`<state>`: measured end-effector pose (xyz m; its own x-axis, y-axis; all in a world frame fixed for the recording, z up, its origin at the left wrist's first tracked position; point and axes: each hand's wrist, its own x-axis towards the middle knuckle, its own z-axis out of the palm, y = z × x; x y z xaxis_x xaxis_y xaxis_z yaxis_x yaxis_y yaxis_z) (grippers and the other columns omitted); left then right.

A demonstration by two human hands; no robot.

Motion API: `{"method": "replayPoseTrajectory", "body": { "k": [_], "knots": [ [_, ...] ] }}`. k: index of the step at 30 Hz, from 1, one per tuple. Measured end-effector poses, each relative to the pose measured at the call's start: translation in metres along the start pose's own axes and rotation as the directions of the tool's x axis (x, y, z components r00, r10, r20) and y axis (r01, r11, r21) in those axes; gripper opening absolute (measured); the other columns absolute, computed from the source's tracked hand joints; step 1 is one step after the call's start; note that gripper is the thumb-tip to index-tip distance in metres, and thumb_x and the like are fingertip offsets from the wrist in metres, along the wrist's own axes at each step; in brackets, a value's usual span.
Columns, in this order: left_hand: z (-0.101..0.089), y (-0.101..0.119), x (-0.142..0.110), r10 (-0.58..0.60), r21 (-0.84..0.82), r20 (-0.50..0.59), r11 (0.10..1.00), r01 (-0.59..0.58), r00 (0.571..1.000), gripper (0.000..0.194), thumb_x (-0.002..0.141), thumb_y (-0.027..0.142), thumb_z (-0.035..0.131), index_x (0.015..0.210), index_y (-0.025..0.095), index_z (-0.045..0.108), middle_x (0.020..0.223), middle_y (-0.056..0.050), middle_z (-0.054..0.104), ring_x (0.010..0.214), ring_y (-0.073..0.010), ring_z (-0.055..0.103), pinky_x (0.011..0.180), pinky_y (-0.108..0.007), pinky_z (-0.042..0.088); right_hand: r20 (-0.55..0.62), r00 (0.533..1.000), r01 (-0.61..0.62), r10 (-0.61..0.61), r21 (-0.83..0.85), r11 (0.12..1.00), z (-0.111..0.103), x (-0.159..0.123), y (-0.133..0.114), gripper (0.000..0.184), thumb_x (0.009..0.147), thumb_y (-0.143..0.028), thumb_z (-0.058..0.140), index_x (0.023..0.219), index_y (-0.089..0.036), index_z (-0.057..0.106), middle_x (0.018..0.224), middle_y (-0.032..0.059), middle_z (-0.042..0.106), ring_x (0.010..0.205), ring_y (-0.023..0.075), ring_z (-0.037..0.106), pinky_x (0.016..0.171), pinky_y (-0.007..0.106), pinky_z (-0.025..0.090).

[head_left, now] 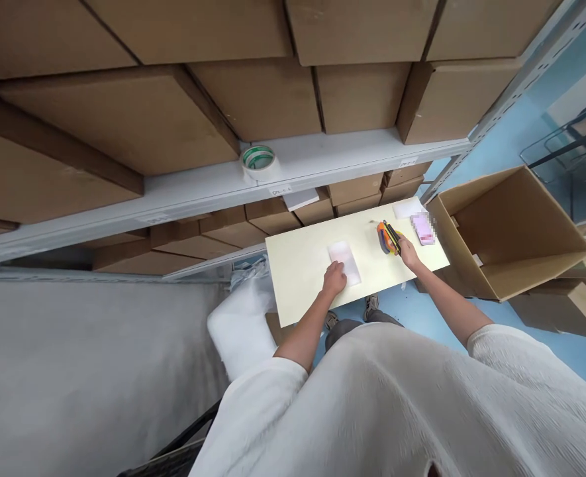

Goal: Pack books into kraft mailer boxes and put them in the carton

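Pale sheet: the pinkish-white sheet (347,256) lay flat on the cream bench (300,278), near its middle, with its near end under the left hand (334,278).
Left fingers: they were bent and resting on the sheet; whether they pinched it or only pressed it down, I could not tell.
Right fingers: at 3 o'clock from the sheet, the right hand (408,254) had its fingers closed around the black-and-yellow tool (392,236).
Orange item: it (382,233) showed just beside the tool, toward 2 o'clock from the sheet; whether the two were touching was unclear.
Step in hand: it looked like steadying the sheet on one side while handling the tool on the other; the tool was apart from the sheet.
Next move: from this pose, shifting the sheet would have called for a light, flat slide or a lifted edge, and setting the tool down for loosened right fingers.
Pink item: blurred, it lay at 2 o'clock (424,228), beside a white paper (406,207).
Open carton: it stood at 3 o'clock (516,232), just past the bench end.
White bundle: it sat at 8 o'clock (240,324), below the bench.
Tape roll: it rested at 11 o'clock (259,159) on the metal shelf (332,151), in front of the brown boxes (267,99).
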<state>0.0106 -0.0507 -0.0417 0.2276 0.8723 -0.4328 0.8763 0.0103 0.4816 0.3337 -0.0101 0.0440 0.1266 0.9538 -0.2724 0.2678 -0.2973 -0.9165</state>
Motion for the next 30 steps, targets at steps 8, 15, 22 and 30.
{"method": "replayPoseTrajectory", "body": {
  "k": [8,15,22,30],
  "knots": [
    [0.010,0.030,0.018,-0.017,0.087,0.034,0.996,0.013,0.999,0.058,0.095,0.017,0.056,0.153,0.020,0.058,0.173,-0.016,0.046,0.161,-0.0332,0.041,0.132,-0.049,0.037,-0.181,0.981,-0.107,0.066,-0.228,0.968,-0.063,0.023,0.053,0.059,0.083,-0.040,0.059,0.141,-0.025,0.060,0.127,0.0135,0.071,0.118,0.0340,0.063,0.105,0.054,0.052],
    [0.006,0.039,0.015,-0.069,0.127,0.059,0.990,0.061,0.996,0.058,0.094,0.016,0.056,0.152,0.025,0.059,0.173,-0.013,0.046,0.159,-0.0338,0.044,0.129,-0.051,0.042,-0.223,0.969,-0.207,0.106,-0.502,0.840,-0.069,0.032,0.088,0.048,0.086,-0.028,0.062,0.134,-0.022,0.062,0.130,0.0171,0.074,0.121,0.0391,0.059,0.101,0.051,0.051],
    [0.003,0.046,0.016,-0.125,0.105,0.053,0.987,0.119,0.991,0.059,0.093,0.015,0.057,0.151,0.025,0.059,0.172,-0.013,0.045,0.158,-0.0347,0.044,0.128,-0.051,0.043,-0.114,0.992,-0.113,0.051,-0.653,0.749,-0.065,0.039,0.105,0.043,0.094,-0.025,0.057,0.135,-0.017,0.061,0.131,0.0206,0.070,0.117,0.0385,0.055,0.099,0.049,0.047],
    [0.005,0.047,0.018,-0.143,0.147,0.050,0.980,0.134,0.988,0.057,0.094,0.016,0.056,0.151,0.022,0.059,0.171,-0.015,0.045,0.157,-0.0349,0.043,0.128,-0.049,0.043,-0.042,0.997,-0.079,0.070,-0.711,0.699,-0.065,0.044,0.112,0.040,0.098,-0.021,0.058,0.138,-0.018,0.061,0.143,0.0231,0.060,0.124,0.0406,0.052,0.103,0.051,0.045]
  ]
}}
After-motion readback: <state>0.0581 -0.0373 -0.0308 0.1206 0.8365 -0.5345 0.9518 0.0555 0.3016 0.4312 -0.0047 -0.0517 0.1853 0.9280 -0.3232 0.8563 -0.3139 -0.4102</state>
